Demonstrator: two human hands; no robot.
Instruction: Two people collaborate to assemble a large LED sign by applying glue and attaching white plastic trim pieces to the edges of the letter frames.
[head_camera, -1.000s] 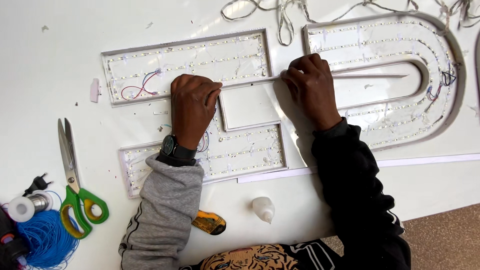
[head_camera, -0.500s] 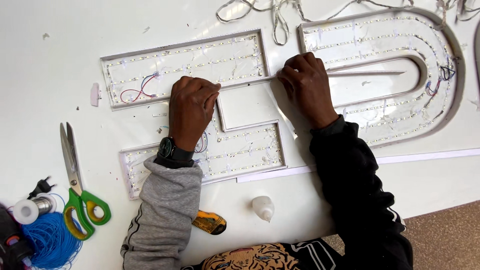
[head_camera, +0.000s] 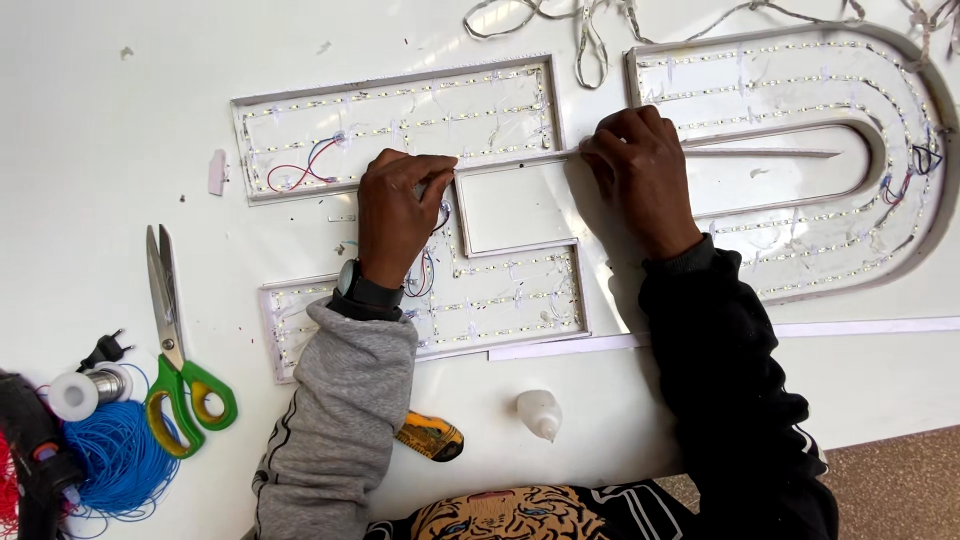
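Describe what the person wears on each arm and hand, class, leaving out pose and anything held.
The left hand is bare, with a dark wristwatch above a grey sleeve bearing dark side stripes. The right hand is bare too, its black sleeve showing thin white stripes lower down.

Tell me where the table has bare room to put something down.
Bare: the top-left corner above the scissors, and the strip between the glue bottle and table edge. Crowded: around both hands and the bottom-left blue wire.

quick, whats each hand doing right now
Left hand: fingers curled, pinching the thin white strip on the letter-shaped light tray.
Right hand: fingers bent, pressing on the same strip; a closed grip cannot be told.
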